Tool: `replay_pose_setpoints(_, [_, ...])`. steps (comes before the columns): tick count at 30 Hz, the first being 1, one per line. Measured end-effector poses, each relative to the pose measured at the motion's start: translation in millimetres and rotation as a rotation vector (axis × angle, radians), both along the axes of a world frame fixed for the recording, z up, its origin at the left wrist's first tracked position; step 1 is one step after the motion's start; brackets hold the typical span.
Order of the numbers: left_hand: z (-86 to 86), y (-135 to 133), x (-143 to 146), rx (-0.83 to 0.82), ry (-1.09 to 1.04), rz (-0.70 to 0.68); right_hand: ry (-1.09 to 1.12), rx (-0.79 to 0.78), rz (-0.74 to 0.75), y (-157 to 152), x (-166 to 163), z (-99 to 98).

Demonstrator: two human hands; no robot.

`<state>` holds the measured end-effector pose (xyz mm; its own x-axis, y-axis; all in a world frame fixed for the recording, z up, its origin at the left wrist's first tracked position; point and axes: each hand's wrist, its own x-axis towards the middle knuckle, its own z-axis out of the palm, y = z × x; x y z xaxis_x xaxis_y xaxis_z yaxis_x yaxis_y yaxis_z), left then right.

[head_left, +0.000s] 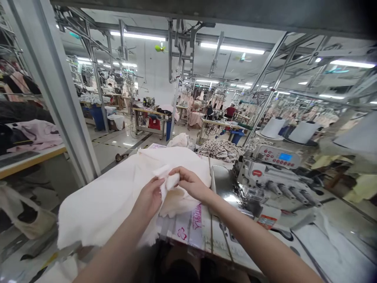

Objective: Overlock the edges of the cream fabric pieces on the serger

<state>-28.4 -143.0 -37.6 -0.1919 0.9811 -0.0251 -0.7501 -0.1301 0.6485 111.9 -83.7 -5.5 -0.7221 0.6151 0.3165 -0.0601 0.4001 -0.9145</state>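
Both hands are closed on a **cream-white cloth** (118, 200): the **left hand** (149, 198) and the **right hand** (188, 182) pinch one small raised fold (168, 181) between them, and only this fold keeps them apart. The cloth lies in a wide heap on the **sewing table** (188, 251), and its rough edge hangs over the table's near edge at the left. To the right of the hands there is a narrow strip of room, then a **steel plate** (224, 184) and the **overlock sewing machine** (265, 175), which stands near the cloth but not touching it. A **printed plastic sheet** (188, 232) covers the table front, with pink letters and a flower mark, but I cannot read the letters surely. The machine has a **red badge** (257, 173), too small to read, and a **blue display** (285, 157). Behind it stand two **white thread cones** (273, 127) and a **pile of spotted fabric** (219, 151). Further away, a bright factory hall has **metal garment rails** (272, 90), more **sewing tables** (147, 118), and a **co-worker in a red top** (230, 112).
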Motion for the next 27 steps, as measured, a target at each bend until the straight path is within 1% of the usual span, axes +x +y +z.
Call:
replay_pose_setpoints(3, [0.9, -1, -6, -0.021, -0.015, 0.077, -0.093, 0.228, -0.002, 3, 1, -4.1])
replay_pose_setpoints(5, [4.9, 1, -10, -0.003, 0.003, 0.143, -0.152, 0.349, -0.075, 3, 1, -2.1])
replay_pose_setpoints(6, [7.3, 2, -12, 0.018, 0.035, 0.174, -0.164, 0.386, -0.120, 2, 1, 0.4])
replay_pose_setpoints(7, [9.7, 2, -14, 0.042, 0.091, 0.207, -0.165, 0.409, -0.162, 1, 1, 3.8])
replay_pose_setpoints(9, [14.1, 2, -16, 0.088, 0.269, 0.269, -0.135, 0.444, -0.228, -2, 2, 12.4])
replay_pose_setpoints(12, [19.6, -2, -15, 0.141, 0.592, 0.345, -0.027, 0.541, -0.262, -6, 3, 26.3])
replay_pose_setpoints(14, [22.6, -7, -11, 0.188, 0.755, 0.377, 0.042, 0.630, -0.283, -9, 3, 33.5])
replay_pose_setpoints(16, [24.8, -11, -6, 0.231, 0.843, 0.391, 0.075, 0.719, -0.297, -10, 2, 38.1])
replay_pose_setpoints(20, [27.1, -13, -2, 0.261, 0.890, 0.390, 0.098, 0.891, -0.323, -9, -1, 41.7])
replay_pose_setpoints(23, [27.9, -12, -4, 0.248, 0.926, 0.374, 0.095, 0.921, -0.336, -8, -4, 43.7])
replay_pose_setpoints(27, [28.4, -12, -6, 0.214, 0.907, 0.417, 0.073, 0.855, -0.325, -8, -6, 46.2])
